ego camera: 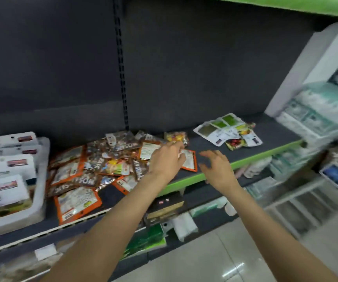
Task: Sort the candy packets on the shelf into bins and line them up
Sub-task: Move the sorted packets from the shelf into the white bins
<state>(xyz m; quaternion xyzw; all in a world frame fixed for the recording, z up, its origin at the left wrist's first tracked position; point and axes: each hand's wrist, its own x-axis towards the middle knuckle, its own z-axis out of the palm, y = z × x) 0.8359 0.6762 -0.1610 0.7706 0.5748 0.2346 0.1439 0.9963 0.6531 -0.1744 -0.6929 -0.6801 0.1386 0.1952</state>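
Observation:
A loose heap of candy packets (94,165), brown and orange-edged, lies on the dark shelf (270,135). My left hand (167,159) rests over the heap's right edge, its fingertips touching an orange-edged packet (189,160); whether they grip it I cannot tell. My right hand (217,165) hovers just right of that packet, fingers spread and empty. A yellow packet (176,137) lies behind my left hand. A smaller group of white and green packets (227,129) lies further right on the shelf. A white bin (41,180) at the left holds upright white packets (5,176).
The shelf has a green front edge (245,159) and a dark back panel with a slotted upright (121,64). Lower shelves carry green and white goods (149,239). White and teal packages (314,110) stand at the right. A tiled floor shows below.

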